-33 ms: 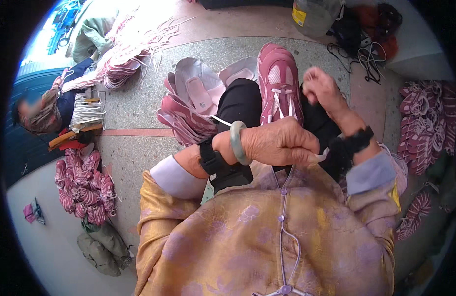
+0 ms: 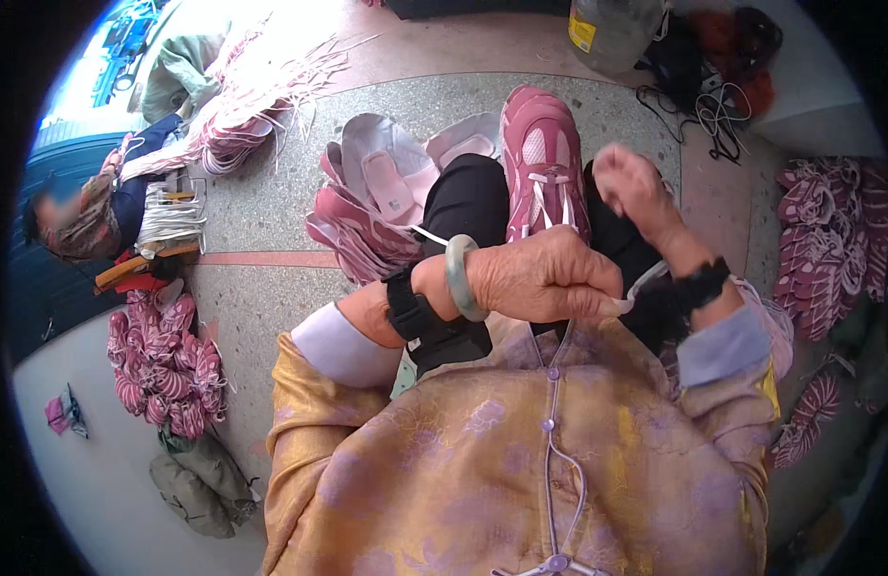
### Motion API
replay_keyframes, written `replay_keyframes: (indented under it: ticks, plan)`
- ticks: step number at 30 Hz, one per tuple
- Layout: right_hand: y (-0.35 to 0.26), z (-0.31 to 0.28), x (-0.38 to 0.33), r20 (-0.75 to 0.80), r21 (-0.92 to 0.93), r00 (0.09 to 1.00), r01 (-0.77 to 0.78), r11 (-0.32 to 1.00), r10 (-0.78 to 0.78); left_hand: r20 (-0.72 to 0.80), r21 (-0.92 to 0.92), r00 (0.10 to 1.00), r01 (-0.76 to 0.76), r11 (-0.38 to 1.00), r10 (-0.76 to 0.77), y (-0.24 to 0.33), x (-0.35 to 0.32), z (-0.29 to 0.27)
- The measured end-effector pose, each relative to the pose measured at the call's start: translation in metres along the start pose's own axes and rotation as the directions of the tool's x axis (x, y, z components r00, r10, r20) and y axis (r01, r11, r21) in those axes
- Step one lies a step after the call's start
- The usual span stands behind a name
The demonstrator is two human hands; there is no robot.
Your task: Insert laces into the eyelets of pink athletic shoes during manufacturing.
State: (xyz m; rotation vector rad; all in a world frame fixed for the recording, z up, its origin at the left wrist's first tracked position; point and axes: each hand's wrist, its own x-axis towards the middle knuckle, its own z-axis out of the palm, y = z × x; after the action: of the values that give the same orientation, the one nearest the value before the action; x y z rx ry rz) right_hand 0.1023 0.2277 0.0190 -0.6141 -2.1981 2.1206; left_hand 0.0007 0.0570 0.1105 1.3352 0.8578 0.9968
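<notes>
A pink shoe upper (image 2: 543,163) with white lacing rests toe-away on my dark-trousered knee. My left hand (image 2: 545,278), with a pale green bangle (image 2: 460,276) and a black wrist strap, is closed just below the shoe and pinches a white lace (image 2: 646,280). The lace runs up to the right toward my right hand (image 2: 636,187). That hand is raised beside the shoe with its fingers pinched together on the lace's other end. A heap of flat pink shoe uppers (image 2: 367,211) lies on the floor just left of my knee.
Another person (image 2: 79,216) sits at the far left beside a bundle of white laces (image 2: 252,106). More pink striped pieces are piled at lower left (image 2: 166,365) and at the right (image 2: 828,240). A plastic container (image 2: 607,29) and dark cords (image 2: 713,106) lie at the top.
</notes>
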Motion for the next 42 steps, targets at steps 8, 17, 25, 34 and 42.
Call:
replay_keyframes:
  ticks: [8, 17, 25, 34, 42]
  plan:
    - [-0.004, 0.054, -0.038, 0.118, -0.653, 0.889, 0.405, 0.64, -0.443, -0.068, 0.088, 0.974, -0.21, 0.974, 0.217, 0.005, 0.013, 0.02]
    - [0.005, -0.006, -0.078, 0.144, -0.502, 0.961, 0.276, 0.82, -0.236, -0.074, -0.042, 0.99, -0.125, 0.991, 0.121, 0.018, -0.035, 0.006]
    - [0.106, -0.164, -0.208, -0.399, -0.75, 0.916, -0.355, 0.558, 0.046, -0.774, -0.324, 0.557, 0.059, 0.944, -0.301, -0.011, -0.151, -0.011]
    - [0.085, -0.129, -0.152, -0.259, -0.893, 0.966, -0.231, 0.386, -0.021, -0.989, -0.04, 0.044, 0.835, 0.549, -0.139, -0.05, -0.226, -0.07]
    - [0.018, 0.002, -0.054, 0.041, -0.856, 0.823, 0.322, 0.405, -0.567, -0.735, 0.643, 0.649, 0.574, 0.507, 0.197, -0.055, -0.061, -0.016]
